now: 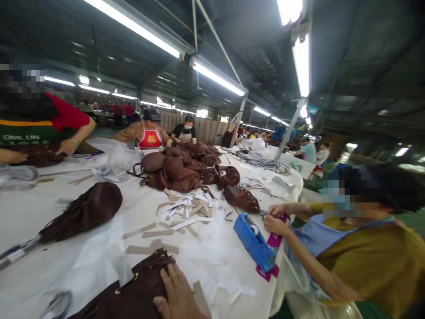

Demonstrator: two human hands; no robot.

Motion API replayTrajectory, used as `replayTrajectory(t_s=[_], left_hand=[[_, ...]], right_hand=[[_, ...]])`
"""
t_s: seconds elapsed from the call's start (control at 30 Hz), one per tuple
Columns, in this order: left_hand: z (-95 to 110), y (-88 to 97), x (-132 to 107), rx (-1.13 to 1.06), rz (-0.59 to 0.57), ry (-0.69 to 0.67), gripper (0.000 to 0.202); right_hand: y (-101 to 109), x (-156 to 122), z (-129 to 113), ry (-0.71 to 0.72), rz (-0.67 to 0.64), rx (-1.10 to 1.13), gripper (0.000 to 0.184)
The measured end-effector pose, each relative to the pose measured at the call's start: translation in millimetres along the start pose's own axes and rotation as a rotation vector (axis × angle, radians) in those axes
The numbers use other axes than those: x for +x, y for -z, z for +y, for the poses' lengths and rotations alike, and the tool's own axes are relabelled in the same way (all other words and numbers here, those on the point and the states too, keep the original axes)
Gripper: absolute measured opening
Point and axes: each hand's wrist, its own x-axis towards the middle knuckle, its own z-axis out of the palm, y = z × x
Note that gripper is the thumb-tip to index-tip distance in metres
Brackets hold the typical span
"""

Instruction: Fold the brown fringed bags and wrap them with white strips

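My right hand (175, 292) lies flat, fingers stretched out and together, on a dark brown fringed bag (133, 294) at the near edge of the white-covered table (66, 261). The hand rests on the bag's upper right corner, near its metal rings. It does not grip anything. My left hand is out of the picture.
A second fringed brown bag (83, 212) lies to the left, and a pile of brown bags (179, 168) sits mid-table. Cardboard strips (179, 212) are scattered between. A blue tape dispenser (254, 241) stands at the right edge by a co-worker's hands (275, 217). Other people work at the far left and back.
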Motion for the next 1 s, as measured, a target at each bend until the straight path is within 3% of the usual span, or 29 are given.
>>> replayTrajectory(t_s=[0.1,0.17,0.27,0.33,0.4,0.5,0.6,0.67,0.73,0.77,0.83,0.9,1.0], left_hand=[[8.8,-9.0,10.5,0.028,0.027,-0.052,0.078],[-1.1,2.9,-8.1,0.065,0.035,-0.049,0.07],[-25.6,51.2,-64.3,0.18,0.001,0.032,0.067],[-31.6,90.9,-97.8,0.258,-0.093,0.063,0.064],[-29.9,118.3,-110.9,0.271,-0.234,0.097,0.056],[-29.2,128.5,-99.6,0.218,-0.337,0.265,0.04],[-30.2,124.3,-83.8,0.168,-0.377,0.298,0.035],[-32.1,122.6,-79.1,0.141,-0.384,0.254,0.034],[-36.5,122.7,-75.9,0.102,-0.392,0.215,0.033],[-39.0,123.5,-73.3,0.075,-0.398,0.216,0.032],[-43.4,126.0,-64.7,0.003,-0.417,0.277,0.027],[-47.2,128.2,-52.5,-0.054,-0.448,0.371,0.03],[-54.0,127.4,-36.6,-0.048,-0.502,0.458,0.031]], right_hand=[[-9.9,3.4,0.8,-0.011,0.005,0.011,0.07],[-5.5,6.8,-2.1,-0.01,-0.032,0.015,0.068],[17.2,4.0,-6.0,0.003,-0.091,0.012,0.056],[33.7,4.8,-4.3,0.071,-0.086,0.002,0.048],[43.6,17.8,-1.8,0.097,-0.005,0.004,0.044],[48.8,53.8,-15.8,0.201,-0.062,0.081,0.036],[46.1,90.7,-56.7,0.288,-0.173,0.142,0.037],[33.5,116.7,-84.6,0.28,-0.226,0.156,0.056],[14.7,145.0,-101.0,0.164,-0.307,0.167,0.074],[5.8,158.3,-104.0,0.086,-0.365,0.18,0.072],[-6.1,178.7,-101.6,-0.026,-0.473,0.213,0.05],[-7.9,186.9,-93.6,-0.039,-0.531,0.248,0.028],[4.8,176.2,-81.7,-0.007,-0.538,0.298,0.024]])
